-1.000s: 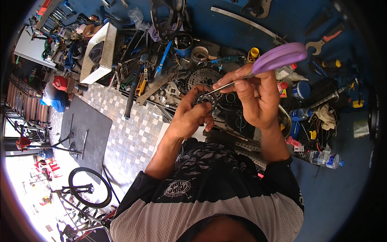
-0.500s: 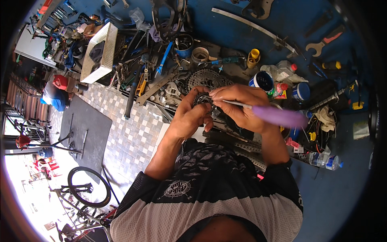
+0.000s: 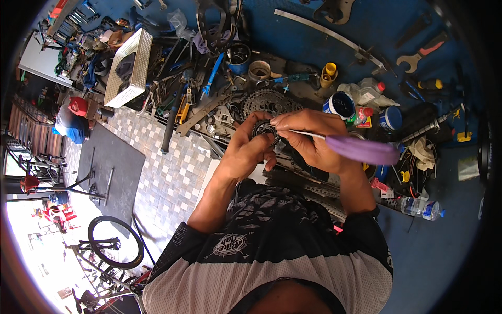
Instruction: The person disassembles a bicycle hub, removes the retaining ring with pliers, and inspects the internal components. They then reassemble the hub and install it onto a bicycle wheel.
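Observation:
In my left hand (image 3: 246,149), a round, dark metal bike part (image 3: 265,129) with ring-like edges is gripped between thumb and fingers. My right hand (image 3: 314,136) pinches the pale, thin shaft of a tool with a broad purple handle (image 3: 362,150). That handle sticks out to the right, past my knuckles. The tool's tip meets the round part or lies very close to it; my fingertips hide the exact contact. Just beyond both hands, a large toothed bicycle cassette (image 3: 266,102) lies on the cluttered bench.
Wrenches and pliers crowd the bench's left side, near a white perforated basket (image 3: 142,65). At right stand an open blue-and-white tub (image 3: 341,103), several bottles and a clear plastic bottle (image 3: 421,208). A bicycle wheel (image 3: 116,242) is at lower left, beside a dark mat (image 3: 112,172).
The purple handle has shifted slightly and looks less blurred than before. Both hands keep nearly the same place and grip.

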A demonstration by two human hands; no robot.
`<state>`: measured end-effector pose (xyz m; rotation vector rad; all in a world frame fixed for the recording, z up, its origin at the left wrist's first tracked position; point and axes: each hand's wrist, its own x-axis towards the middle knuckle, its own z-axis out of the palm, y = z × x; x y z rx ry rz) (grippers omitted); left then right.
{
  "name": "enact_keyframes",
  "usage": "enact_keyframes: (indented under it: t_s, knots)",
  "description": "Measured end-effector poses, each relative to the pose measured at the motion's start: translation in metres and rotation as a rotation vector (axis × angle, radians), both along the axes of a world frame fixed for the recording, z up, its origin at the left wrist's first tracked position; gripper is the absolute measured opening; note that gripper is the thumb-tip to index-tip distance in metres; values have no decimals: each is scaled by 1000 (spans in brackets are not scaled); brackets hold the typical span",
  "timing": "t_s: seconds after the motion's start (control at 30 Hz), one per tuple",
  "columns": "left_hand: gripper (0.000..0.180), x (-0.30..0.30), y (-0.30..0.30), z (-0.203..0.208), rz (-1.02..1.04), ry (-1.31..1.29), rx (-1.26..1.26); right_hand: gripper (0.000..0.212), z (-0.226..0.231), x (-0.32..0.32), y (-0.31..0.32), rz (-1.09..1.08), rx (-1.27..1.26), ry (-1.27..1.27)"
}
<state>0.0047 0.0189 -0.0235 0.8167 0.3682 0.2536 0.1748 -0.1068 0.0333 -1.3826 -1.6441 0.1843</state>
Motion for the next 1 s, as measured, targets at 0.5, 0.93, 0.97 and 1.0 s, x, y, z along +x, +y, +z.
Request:
enact_keyframes:
  t_s: [0.5, 0.93, 0.97, 1.0]
  knots:
    - [46, -3, -3, 5, -24, 36, 4, 26, -17, -6, -6, -20, 159, -243]
    - [40, -4, -2, 11, 6, -31, -44, 11, -23, -12, -18, -4, 73, 377]
    - [40, -4, -3, 12, 4, -31, -35, 11, -24, -13, -17, 4, 105, 384]
    - [40, -4, -3, 13, 0, -30, -26, 12, -26, -15, -14, 11, 138, 392]
